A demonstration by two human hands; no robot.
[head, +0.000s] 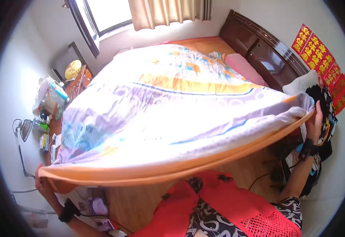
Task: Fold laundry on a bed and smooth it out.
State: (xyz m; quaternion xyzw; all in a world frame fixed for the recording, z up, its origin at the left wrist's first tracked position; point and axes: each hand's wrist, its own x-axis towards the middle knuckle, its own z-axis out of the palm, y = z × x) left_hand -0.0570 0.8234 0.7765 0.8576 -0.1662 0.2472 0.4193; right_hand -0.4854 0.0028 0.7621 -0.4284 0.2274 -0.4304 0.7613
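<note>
A patterned quilt or duvet cover point(160, 118), white and lilac with orange and blue parts, spreads over the bed, its orange near edge lifted and stretched between my hands. My left hand point(39, 177) grips its corner at the lower left. At the right, my right hand point(315, 120) holds the other near corner, bunched beside the fingers. Both wrists wear black straps. Behind the cover, a pink pillow point(245, 68) lies against the dark wooden headboard point(267, 51), and an orange mat or sheet point(208, 46) shows at the far side.
A wooden desk point(55, 127) with bags, boxes and a power strip point(53, 153) stands at the left, near a clip lamp point(26, 130). Dark clothes point(326, 118) and a white pillow point(301, 83) are piled at the right. Cables cross the wooden floor point(131, 204).
</note>
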